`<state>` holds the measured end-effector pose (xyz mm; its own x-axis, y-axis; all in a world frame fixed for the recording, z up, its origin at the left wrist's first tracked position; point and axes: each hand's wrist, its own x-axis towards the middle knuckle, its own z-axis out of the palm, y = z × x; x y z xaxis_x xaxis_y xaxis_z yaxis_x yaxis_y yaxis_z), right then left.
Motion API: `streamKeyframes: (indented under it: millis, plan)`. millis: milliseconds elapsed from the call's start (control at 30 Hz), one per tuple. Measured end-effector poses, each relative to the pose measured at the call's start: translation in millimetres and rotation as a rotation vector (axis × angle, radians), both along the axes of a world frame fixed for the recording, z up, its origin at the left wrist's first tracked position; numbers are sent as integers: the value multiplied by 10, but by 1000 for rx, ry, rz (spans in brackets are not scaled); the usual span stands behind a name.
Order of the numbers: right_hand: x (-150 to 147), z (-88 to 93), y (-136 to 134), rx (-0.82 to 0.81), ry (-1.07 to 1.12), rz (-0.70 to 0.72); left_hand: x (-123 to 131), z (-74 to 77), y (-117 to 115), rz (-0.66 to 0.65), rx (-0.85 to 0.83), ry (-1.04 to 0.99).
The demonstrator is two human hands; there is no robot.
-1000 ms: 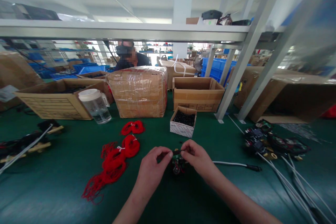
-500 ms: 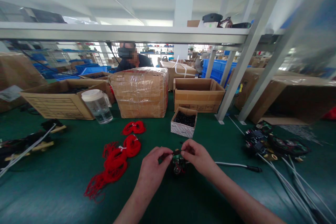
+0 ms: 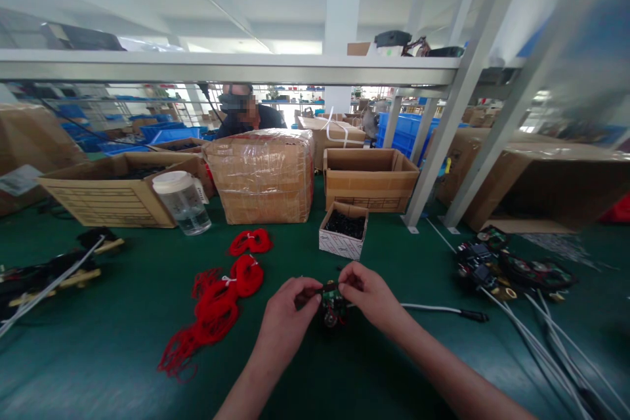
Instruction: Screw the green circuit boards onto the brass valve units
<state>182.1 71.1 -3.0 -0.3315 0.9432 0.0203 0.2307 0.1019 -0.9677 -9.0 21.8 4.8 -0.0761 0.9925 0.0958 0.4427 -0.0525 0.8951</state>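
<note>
Between my two hands lies a small electronic assembly (image 3: pixel 331 310) with a green circuit board and a round metal part, on the green tabletop. A white cable (image 3: pixel 433 309) with a black plug runs from it to the right. My left hand (image 3: pixel 291 310) pinches the left end of a small dark strip-like piece (image 3: pixel 330 287) above the board. At the other end of that piece, the fingertips of my right hand (image 3: pixel 367 290) are closed. The fingers partly cover the piece, so its exact kind is not visible.
Red wire bundles (image 3: pixel 216 312) lie to the left. Ahead stands a small box of black parts (image 3: pixel 343 245), with a wrapped carton (image 3: pixel 260 177) and a water jug (image 3: pixel 181 203) behind. More assemblies (image 3: pixel 485 266) with cables lie right. A person (image 3: pixel 270 117) sits beyond the cartons.
The dark piece has tilted slightly, its right end now a little higher. Both hands keep nearly the same grip. The whole view has shifted slightly.
</note>
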Motion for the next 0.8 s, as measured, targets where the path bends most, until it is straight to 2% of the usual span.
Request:
streamKeyframes:
  millis: [100, 300, 500, 800]
  plan:
    - [7, 3, -3, -8, 2, 3, -34, 18, 0, -21, -31, 5]
    - [15, -30, 2, -23, 15, 17, -58, 22, -22, -40, -126, -106]
    - [12, -21, -3, -12, 0, 9, 24, -12, -18, 26, -139, -91]
    - [59, -27, 18, 10, -12, 75, 5, -34, -9, -4, -113, -74]
